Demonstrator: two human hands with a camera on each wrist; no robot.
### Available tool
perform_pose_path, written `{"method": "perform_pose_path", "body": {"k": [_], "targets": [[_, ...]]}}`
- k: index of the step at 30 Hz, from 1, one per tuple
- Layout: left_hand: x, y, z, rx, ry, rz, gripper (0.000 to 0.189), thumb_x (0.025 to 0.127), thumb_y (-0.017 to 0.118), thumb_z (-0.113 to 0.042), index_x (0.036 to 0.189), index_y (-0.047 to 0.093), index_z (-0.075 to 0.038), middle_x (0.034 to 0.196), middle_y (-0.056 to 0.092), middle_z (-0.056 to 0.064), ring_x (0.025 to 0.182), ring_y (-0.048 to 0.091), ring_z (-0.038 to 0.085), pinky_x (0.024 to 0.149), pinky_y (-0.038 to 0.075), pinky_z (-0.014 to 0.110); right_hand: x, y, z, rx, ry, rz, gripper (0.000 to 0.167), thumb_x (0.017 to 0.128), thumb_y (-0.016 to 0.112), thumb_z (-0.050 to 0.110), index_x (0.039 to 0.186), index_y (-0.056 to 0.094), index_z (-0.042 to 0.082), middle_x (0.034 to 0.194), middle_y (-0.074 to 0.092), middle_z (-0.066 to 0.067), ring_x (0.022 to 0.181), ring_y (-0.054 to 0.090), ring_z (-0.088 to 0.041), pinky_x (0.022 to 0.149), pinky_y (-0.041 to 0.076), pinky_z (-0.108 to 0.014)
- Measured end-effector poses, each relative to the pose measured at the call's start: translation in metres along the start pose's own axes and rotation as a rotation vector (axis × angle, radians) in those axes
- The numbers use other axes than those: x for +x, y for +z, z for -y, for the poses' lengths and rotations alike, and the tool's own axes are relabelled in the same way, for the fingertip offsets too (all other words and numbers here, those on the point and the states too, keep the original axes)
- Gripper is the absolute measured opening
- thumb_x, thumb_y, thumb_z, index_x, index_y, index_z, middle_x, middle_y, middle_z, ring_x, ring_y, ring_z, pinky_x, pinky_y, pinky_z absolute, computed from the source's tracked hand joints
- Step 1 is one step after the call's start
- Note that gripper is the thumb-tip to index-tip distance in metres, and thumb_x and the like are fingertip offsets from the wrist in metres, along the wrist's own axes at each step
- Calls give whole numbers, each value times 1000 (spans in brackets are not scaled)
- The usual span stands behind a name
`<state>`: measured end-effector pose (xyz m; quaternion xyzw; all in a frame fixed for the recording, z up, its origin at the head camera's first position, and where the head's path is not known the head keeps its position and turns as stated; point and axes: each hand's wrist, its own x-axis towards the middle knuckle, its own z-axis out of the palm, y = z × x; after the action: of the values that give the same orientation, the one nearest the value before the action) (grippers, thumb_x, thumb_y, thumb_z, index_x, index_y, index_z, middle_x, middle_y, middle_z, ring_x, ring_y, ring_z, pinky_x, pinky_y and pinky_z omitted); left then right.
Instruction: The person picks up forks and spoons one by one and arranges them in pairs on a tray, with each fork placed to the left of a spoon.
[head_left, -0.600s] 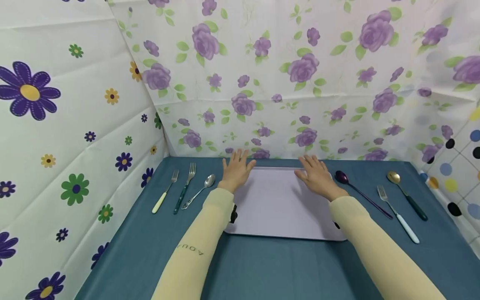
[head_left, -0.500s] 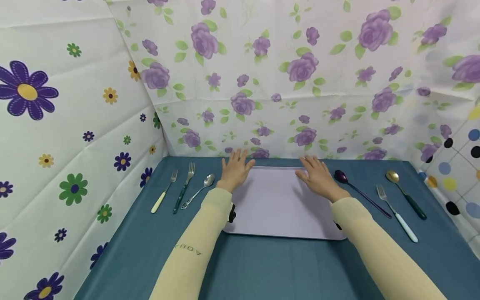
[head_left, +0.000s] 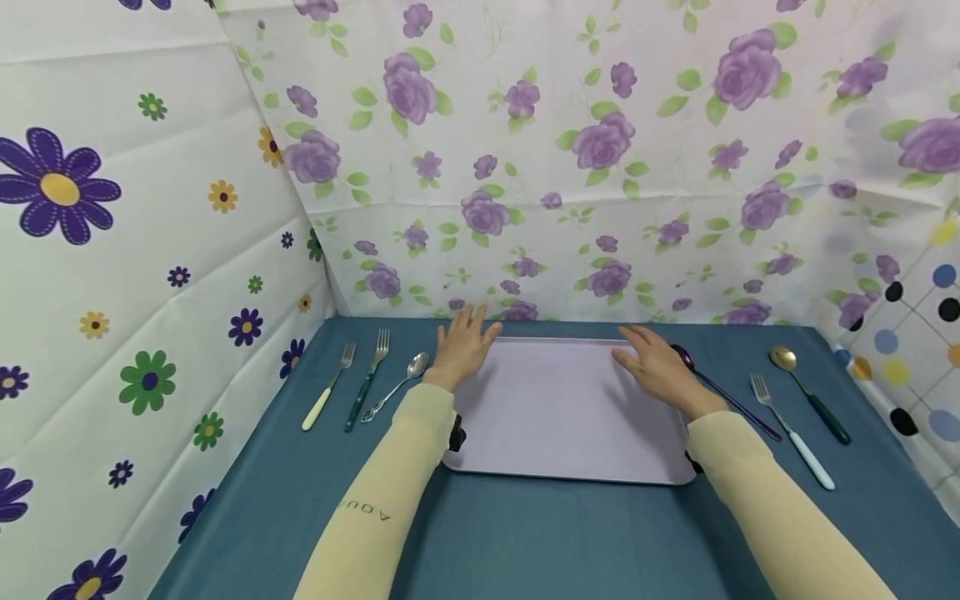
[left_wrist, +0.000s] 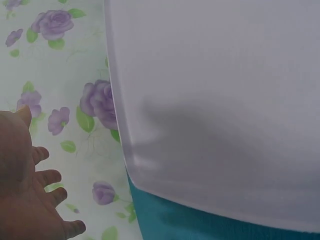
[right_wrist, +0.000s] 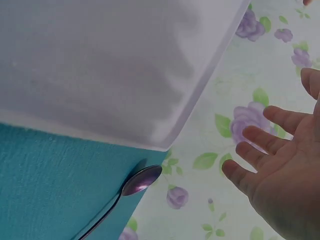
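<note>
A pale lilac tray (head_left: 562,408) lies flat on the blue-green cloth. Over its far left corner hovers my left hand (head_left: 459,350), fingers spread and holding nothing; the left wrist view shows this hand (left_wrist: 25,185) apart from the tray's rim. My right hand (head_left: 660,371) is over the far right corner, fingers extended, likewise holding nothing. Closest to it is a purple spoon (head_left: 738,404), its bowl partly covered by the hand in the head view. The spoon's bowl (right_wrist: 142,180) shows whole in the right wrist view. Nearest my left hand lies a silver spoon (head_left: 397,387).
Left of the tray are a green-handled fork (head_left: 367,382) and a cream-handled fork (head_left: 328,387). To the right lie a white-handled fork (head_left: 791,433) and a gold spoon with a green handle (head_left: 810,393). A flowered curtain (head_left: 555,167) hangs behind the table.
My hands have moved apart: the left slightly leftward and nearer, the right to the right and nearer, now covering part of the purple spoon's bowl. The tray and cutlery keep their places.
</note>
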<state>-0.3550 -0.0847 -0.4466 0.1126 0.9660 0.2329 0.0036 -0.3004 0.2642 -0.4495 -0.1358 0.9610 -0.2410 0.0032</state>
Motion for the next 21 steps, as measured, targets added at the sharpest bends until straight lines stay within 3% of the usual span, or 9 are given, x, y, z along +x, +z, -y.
{"method": "perform_pose_path", "body": {"k": [12, 21], "targets": [[-12, -13, 1, -58, -7, -18, 71, 111, 27, -55, 168, 18, -14, 172, 14, 16, 159, 11, 36, 122, 7, 67, -14, -6, -8, 47, 13, 1, 68, 112, 41, 44, 161, 32, -3, 160, 24, -36, 143, 26, -60, 109, 24, -77], [-14, -20, 17, -96, -10, -24, 71, 111, 26, -56, 169, 13, -17, 173, 10, 14, 159, 8, 37, 121, 6, 67, -20, -8, -19, 76, -41, -30, 64, 113, 44, 37, 155, 37, -10, 152, 32, -42, 138, 32, -63, 108, 28, -75]]}}
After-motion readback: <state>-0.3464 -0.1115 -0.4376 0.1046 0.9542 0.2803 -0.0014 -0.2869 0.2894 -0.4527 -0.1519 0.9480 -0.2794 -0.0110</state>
